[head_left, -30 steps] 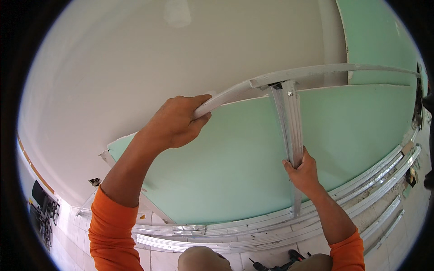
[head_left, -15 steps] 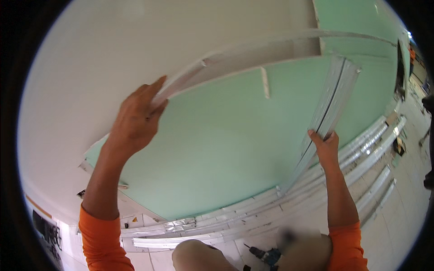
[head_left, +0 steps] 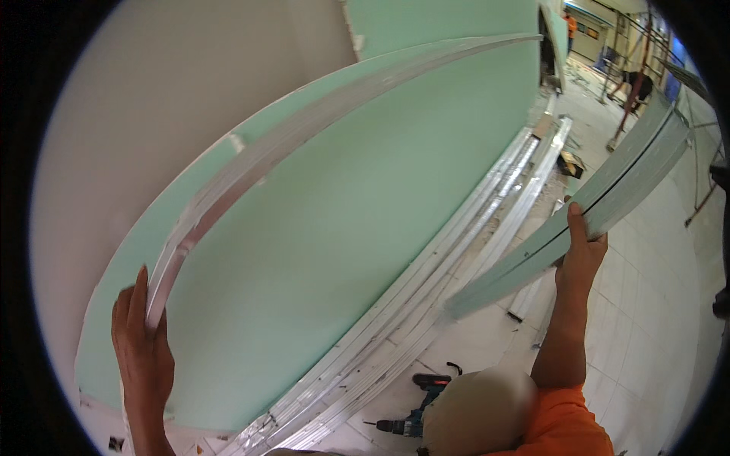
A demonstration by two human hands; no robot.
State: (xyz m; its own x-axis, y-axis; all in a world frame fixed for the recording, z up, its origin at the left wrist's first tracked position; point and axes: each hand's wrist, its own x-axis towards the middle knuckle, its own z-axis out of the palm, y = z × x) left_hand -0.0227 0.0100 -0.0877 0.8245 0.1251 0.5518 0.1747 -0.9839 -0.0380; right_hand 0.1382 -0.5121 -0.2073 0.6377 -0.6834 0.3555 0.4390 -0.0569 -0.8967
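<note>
My left hand [head_left: 143,349] is closed on the near end of a long, thin metal channel [head_left: 304,125]. That channel runs across the front of a green plasterboard sheet [head_left: 327,213] toward the far right, and its far end lies near the board's far edge. My right hand [head_left: 582,262] grips a shorter pair of metal channels [head_left: 631,171], grey-silver with a dark gap along the middle. This pair is held tilted above the tiled floor, to the right of the board, with my thumb on its face.
Several silver metal profiles [head_left: 426,292] lie along the foot of the board. A cordless drill [head_left: 403,425] rests on the floor beside my knee [head_left: 479,406]. Further off are scaffolding [head_left: 642,72], a person in orange [head_left: 570,26] and floor debris [head_left: 570,163].
My view has turned to the right. The shorter channels have swung away from the board, out over the floor. My left hand has come lower, still holding the long channel.
</note>
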